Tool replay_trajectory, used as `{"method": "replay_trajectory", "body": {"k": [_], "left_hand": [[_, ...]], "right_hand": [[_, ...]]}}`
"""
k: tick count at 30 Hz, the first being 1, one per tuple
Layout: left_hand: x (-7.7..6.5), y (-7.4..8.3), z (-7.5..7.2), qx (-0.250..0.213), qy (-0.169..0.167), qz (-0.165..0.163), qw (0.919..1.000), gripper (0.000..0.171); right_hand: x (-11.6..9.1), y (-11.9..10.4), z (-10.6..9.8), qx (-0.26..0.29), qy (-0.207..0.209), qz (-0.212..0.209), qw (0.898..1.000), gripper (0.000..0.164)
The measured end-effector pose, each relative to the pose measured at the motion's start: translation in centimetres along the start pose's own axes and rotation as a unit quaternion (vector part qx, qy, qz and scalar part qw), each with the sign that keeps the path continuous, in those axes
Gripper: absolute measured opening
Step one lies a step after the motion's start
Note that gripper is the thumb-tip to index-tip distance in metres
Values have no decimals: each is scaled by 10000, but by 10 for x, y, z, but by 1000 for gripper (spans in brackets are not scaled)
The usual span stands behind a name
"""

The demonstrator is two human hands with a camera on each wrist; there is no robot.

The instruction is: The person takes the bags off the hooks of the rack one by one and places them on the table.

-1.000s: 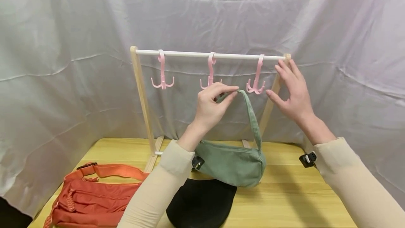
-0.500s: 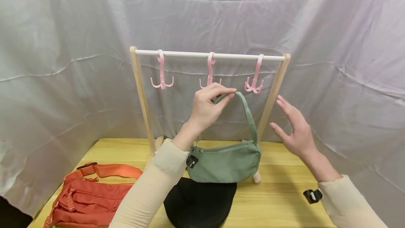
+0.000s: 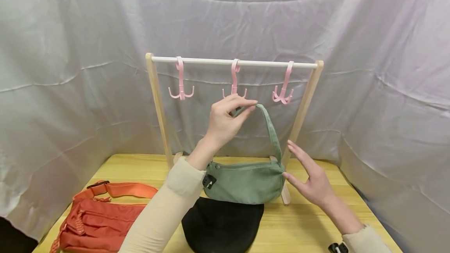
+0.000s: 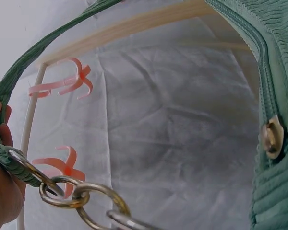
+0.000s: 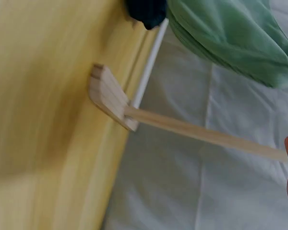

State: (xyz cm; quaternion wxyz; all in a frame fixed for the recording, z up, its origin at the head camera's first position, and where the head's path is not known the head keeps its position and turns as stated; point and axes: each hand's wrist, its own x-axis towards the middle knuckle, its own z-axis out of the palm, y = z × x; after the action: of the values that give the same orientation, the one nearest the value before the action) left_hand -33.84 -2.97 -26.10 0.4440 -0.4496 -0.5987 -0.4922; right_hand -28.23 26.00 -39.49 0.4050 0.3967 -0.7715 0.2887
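A green corduroy shoulder bag (image 3: 246,184) hangs by its strap (image 3: 270,130) in front of the rack. My left hand (image 3: 225,122) pinches the top of that strap between thumb and fingers. In the left wrist view, metal chain links (image 4: 81,196) join the strap, and a zipper pull (image 4: 272,138) shows on the bag. My right hand (image 3: 313,180) is held with fingers extended at the bag's right end; whether it touches the bag I cannot tell. Three pink hooks, at left (image 3: 181,83), middle (image 3: 234,77) and right (image 3: 285,85), hang from the rack's white rod (image 3: 207,61).
The rack's wooden posts (image 3: 302,108) stand on the yellow wooden table (image 3: 302,221). An orange-red bag (image 3: 102,221) lies at the left. A black cap-like item (image 3: 225,225) lies below the green bag. A grey curtain (image 3: 225,22) surrounds the table.
My right hand has come down from the rack's right post to beside the green bag's end. My left hand has shifted slightly left and down, still pinching the strap.
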Motion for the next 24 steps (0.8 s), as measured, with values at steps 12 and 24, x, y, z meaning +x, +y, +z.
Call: {"method": "replay_trajectory", "body": {"k": [12, 24], "left_hand": [[0, 2, -1, -87, 131, -26, 9999, 15], [-7, -3, -10, -18, 231, -273, 9994, 17]], "right_hand": [[-21, 4, 27, 411, -91, 285, 9987, 72], [-23, -7, 34, 633, 203, 604, 9960, 63]]}}
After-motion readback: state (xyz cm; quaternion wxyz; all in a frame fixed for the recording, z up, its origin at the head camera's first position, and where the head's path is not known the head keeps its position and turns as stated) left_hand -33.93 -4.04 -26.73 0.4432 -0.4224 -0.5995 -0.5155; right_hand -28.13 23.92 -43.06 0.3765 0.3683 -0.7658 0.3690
